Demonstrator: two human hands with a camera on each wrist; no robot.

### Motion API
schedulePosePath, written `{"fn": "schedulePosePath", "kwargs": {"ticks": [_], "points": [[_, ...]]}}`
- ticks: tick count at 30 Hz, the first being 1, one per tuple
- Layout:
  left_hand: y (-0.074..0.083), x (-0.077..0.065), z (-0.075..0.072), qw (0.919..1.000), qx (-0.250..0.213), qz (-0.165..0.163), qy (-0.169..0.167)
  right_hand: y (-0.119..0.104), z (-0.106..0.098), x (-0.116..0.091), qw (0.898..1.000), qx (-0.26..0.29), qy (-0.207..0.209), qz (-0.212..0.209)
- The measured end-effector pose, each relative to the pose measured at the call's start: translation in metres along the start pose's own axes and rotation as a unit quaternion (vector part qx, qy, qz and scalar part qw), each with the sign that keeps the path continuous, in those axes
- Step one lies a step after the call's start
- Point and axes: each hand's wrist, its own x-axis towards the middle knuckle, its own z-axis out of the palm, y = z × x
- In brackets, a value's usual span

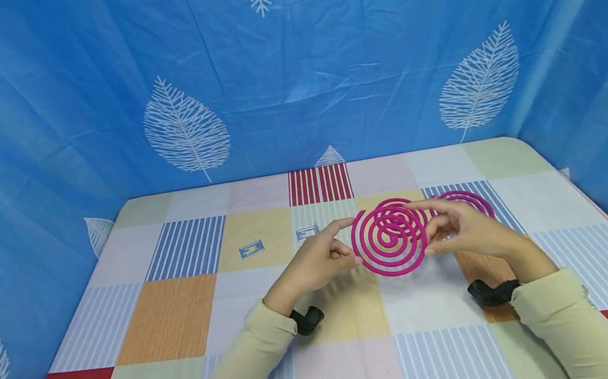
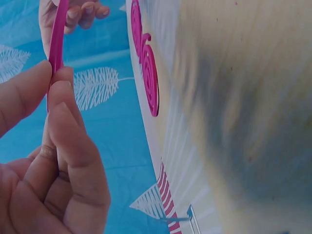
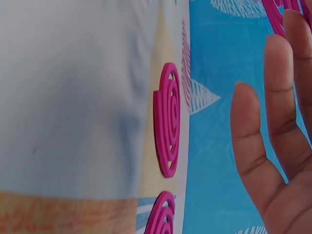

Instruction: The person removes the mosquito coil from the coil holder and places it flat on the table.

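Note:
Both hands hold a pink mosquito coil (image 1: 394, 273) upright above the table. My left hand (image 1: 316, 260) pinches its left edge between thumb and fingers, which the left wrist view shows close up. On the coil's right edge, my right hand (image 1: 468, 232) has thumb and index finger, its other fingers loosely bent in the right wrist view. Behind the held coil lies a second pink coil (image 3: 168, 119), partly covered by it in the head view. A third coil (image 1: 464, 193) lies to the right, partly hidden by the right hand.
Two small metal coil stands (image 1: 251, 248) lie on the table left of the coils. A patchwork cloth (image 1: 165, 320) covers the table, and blue leaf-print curtains (image 1: 322, 79) enclose its back and sides. Each wrist wears a black camera mount (image 1: 306, 320).

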Motion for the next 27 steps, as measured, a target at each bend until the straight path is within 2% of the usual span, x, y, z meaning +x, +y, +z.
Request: {"fn": "schedulePosePath", "kwargs": {"ticks": [14, 27], "points": [[0.000, 0.009, 0.018, 0.9995, -0.007, -0.017, -0.025, 0.014, -0.008, -0.012, 0.999, 0.024, -0.038, 0.004], [-0.004, 0.016, 0.028, 0.9981, -0.017, -0.032, -0.049, 0.027, -0.014, -0.018, 0.998, 0.037, -0.049, 0.012]]}}
